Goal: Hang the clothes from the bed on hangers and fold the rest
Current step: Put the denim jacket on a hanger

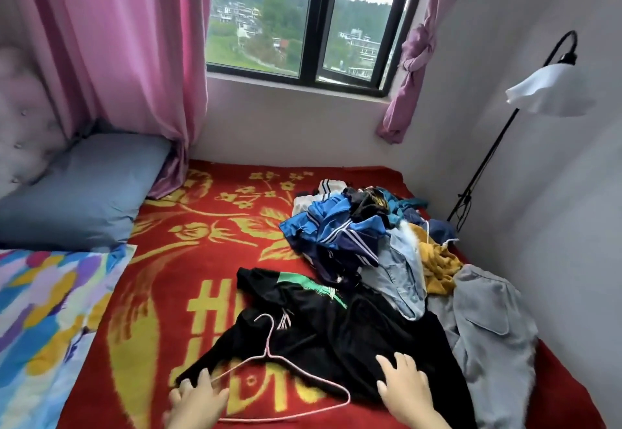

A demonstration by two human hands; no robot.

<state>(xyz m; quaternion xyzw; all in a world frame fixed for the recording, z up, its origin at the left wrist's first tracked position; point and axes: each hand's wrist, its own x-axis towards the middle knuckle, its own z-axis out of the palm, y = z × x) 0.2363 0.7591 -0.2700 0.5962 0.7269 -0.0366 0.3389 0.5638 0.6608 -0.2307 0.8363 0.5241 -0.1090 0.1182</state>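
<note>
A black garment with a green stripe (336,331) lies spread on the red and gold bed cover (208,260). A pink wire hanger (269,358) rests on its lower left part, hook pointing away from me. My left hand (195,401) lies with spread fingers at the hanger's left arm and the garment's edge. My right hand (404,388) rests flat, fingers straight, on the black cloth. Behind lies a pile of clothes (356,230): blue striped sportswear, pale denim (400,277), a mustard piece (437,267) and a grey garment (488,324).
A blue pillow (80,200) and a colourful quilt (43,311) lie at the left. A white wall runs close along the bed's right side, with a black floor lamp (545,88). Pink curtains (134,58) flank the window. A white hanger (427,230) pokes from the pile.
</note>
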